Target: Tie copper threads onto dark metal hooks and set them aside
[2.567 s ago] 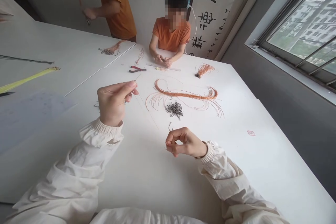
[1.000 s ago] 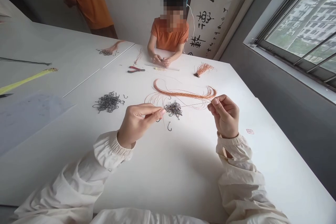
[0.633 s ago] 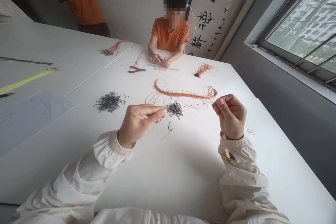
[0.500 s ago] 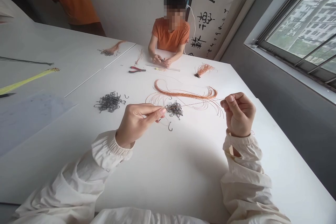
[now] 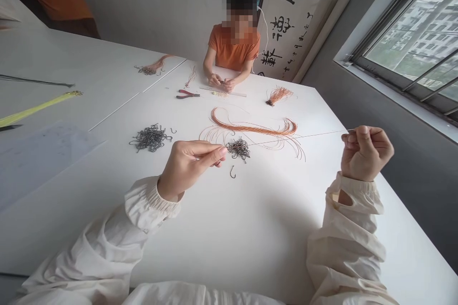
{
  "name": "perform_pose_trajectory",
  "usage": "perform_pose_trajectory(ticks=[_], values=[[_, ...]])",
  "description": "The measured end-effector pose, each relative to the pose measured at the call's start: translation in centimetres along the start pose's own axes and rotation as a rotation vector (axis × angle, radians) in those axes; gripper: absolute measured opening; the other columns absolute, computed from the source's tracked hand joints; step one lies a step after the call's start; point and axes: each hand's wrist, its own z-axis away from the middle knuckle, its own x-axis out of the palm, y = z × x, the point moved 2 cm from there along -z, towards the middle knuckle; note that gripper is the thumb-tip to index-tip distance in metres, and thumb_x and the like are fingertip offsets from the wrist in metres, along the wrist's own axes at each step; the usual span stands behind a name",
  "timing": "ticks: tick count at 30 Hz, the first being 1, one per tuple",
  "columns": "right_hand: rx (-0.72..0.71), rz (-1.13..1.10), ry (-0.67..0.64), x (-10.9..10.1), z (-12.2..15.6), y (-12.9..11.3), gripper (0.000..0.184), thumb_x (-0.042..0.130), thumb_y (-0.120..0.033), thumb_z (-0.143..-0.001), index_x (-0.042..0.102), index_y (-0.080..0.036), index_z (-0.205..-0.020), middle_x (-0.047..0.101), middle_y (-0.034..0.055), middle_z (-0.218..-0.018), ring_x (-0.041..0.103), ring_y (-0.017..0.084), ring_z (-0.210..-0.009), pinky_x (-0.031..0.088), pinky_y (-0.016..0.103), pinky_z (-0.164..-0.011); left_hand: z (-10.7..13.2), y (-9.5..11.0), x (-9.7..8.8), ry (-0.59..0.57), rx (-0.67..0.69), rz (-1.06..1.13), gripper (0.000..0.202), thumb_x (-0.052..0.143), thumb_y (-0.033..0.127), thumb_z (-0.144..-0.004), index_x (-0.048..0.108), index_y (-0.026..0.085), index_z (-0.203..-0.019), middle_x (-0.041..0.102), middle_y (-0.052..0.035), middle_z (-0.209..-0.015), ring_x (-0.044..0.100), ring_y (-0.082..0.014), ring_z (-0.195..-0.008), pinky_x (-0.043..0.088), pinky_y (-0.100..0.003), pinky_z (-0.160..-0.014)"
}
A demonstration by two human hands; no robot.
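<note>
My left hand is pinched closed over the white table, holding a small dark hook and one end of a thin copper thread. My right hand is closed on the other end, out past the table's right edge, and the thread runs taut between them. Just beyond my left fingertips lies a small pile of dark hooks. A single loose hook rests nearer me. A long bundle of copper threads lies behind the pile.
A second hook pile lies to the left. Red pliers, a ruler and an orange tassel lie near a seated person in an orange shirt. Yellow strips lie far left. Another person stands at the top left.
My right hand has drawn the thread far to the right, beyond the table edge, stretching it taut. My left hand stayed put. The standing person moved left, nearly out of view.
</note>
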Motion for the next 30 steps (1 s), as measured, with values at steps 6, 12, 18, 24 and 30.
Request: perform_pose_trajectory(ticks=[6, 12, 18, 24, 30], values=[[-0.102, 0.057, 0.120, -2.3, -1.3, 0.0, 0.014, 0.074, -0.017, -0.071, 0.065, -0.018, -0.060, 0.051, 0.0008, -0.052, 0.045, 0.012, -0.046, 0.039, 0.031, -0.049, 0.1, 0.0, 0.2, -0.032, -0.032, 0.057, 0.008, 0.072, 0.024, -0.081, 0.080, 0.023, -0.078, 0.075, -0.0025, -0.072, 0.069, -0.0158, -0.058, 0.060, -0.026, -0.055], [-0.010, 0.065, 0.074, -2.5, -1.2, 0.6, 0.013, 0.075, -0.014, -0.070, 0.065, -0.016, -0.062, 0.051, 0.0013, -0.051, 0.046, 0.012, -0.046, 0.040, 0.031, -0.048, -0.3, 0.1, 0.0, 0.000, -0.077, 0.108, 0.010, 0.072, 0.024, -0.081, 0.079, 0.021, -0.074, 0.073, -0.0027, -0.071, 0.065, -0.0133, -0.056, 0.059, -0.024, -0.053], [0.015, 0.067, 0.016, -1.7, -0.4, 0.3, 0.014, 0.077, -0.019, -0.071, 0.065, -0.013, -0.067, 0.053, 0.0011, -0.055, 0.048, 0.010, -0.047, 0.044, 0.028, -0.050, -0.4, 0.3, 0.0, 0.004, -0.126, 0.188, 0.008, 0.075, 0.026, -0.078, 0.079, 0.019, -0.079, 0.069, -0.0058, -0.088, 0.065, -0.0166, -0.076, 0.062, -0.025, -0.056], [-0.120, 0.129, 0.071, -1.7, -0.4, -0.5, 0.016, 0.074, -0.021, -0.072, 0.061, -0.013, -0.069, 0.052, -0.0012, -0.054, 0.047, 0.009, -0.048, 0.044, 0.026, -0.051, -0.3, 0.6, -0.1, -0.011, -0.162, 0.173, 0.009, 0.073, 0.025, -0.080, 0.078, 0.018, -0.076, 0.068, -0.0054, -0.088, 0.062, -0.0137, -0.071, 0.058, -0.024, -0.058], [-0.273, 0.195, 0.146, -3.4, -1.4, -1.1, 0.017, 0.068, -0.020, -0.075, 0.054, -0.017, -0.065, 0.049, -0.0036, -0.051, 0.038, 0.008, -0.042, 0.035, 0.025, -0.045, -0.4, 0.3, -0.4, -0.008, -0.118, 0.076, 0.015, 0.072, 0.022, -0.081, 0.074, 0.017, -0.068, 0.068, -0.0053, -0.086, 0.062, -0.0150, -0.076, 0.052, -0.025, -0.063]])
